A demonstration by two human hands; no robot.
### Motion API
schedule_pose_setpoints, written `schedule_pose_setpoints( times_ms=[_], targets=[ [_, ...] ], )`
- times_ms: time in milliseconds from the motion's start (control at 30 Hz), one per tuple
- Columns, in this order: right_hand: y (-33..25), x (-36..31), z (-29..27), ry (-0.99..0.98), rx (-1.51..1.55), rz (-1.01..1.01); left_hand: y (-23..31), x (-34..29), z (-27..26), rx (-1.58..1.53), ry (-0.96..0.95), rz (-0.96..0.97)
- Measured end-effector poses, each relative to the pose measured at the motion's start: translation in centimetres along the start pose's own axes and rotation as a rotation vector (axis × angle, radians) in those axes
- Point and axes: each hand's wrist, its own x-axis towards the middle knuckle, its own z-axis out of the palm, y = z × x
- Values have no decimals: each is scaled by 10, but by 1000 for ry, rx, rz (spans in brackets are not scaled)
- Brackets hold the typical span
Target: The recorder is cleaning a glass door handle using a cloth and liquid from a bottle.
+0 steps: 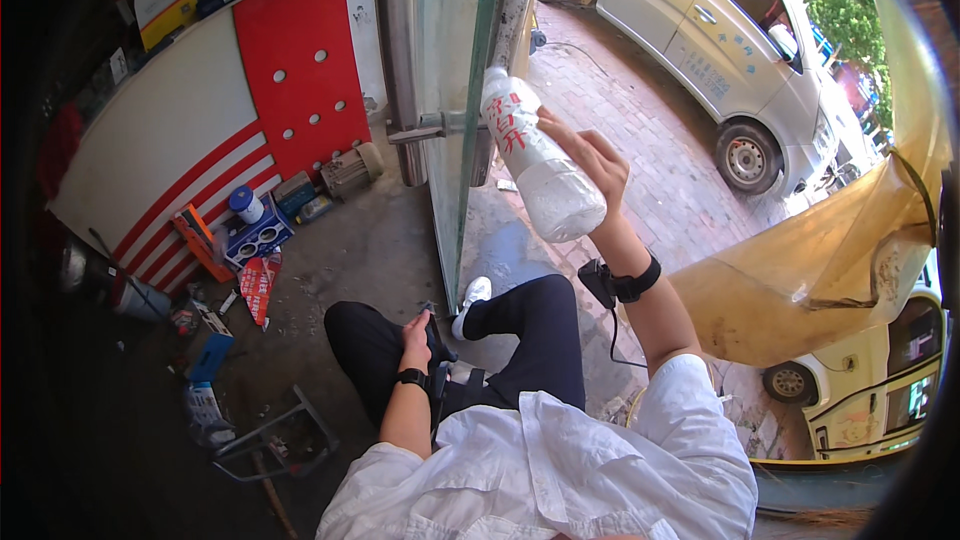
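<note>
A clear plastic bottle (548,172) with red print is in my right hand (598,158), whose fingers wrap round its right side. The bottle slants, its neck at the upper left beside the glass door's edge and its base toward me. I cannot tell whether the neck touches the door (450,50). My left hand (416,338) is low by my left thigh, its fingers closed round a small dark thing that I cannot make out. A black strap with a small device and cable (612,285) circles my right wrist; another band (412,377) is on the left.
A metal handle (418,135) juts from the door. To the left, a red and white counter (292,60) stands behind boxes, a blue-lidded tub (245,202) and a motor (352,170). A metal frame (290,437) lies lower left. Outside are a silver van (690,30) and a yellowish sheet (800,280).
</note>
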Motion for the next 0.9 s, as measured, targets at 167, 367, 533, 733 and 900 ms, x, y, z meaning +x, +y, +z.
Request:
schedule_pose_setpoints(
  times_ms=[167, 367, 533, 733, 900],
  targets=[
    [1, 7, -7, 11, 14, -11, -2, 4, -6, 12, -16, 24],
    [-1, 66, -14, 146, -7, 9, 1, -2, -5, 13, -25, 24],
    [-2, 63, -11, 247, -54, 51, 1, -1, -5, 21, -1, 23],
    [-3, 4, 6, 122, -150, 130, -7, 10, -14, 14, -5, 55],
    [2, -17, 20, 166, -22, 133, -7, 10, -8, 24, -14, 23]
  ],
)
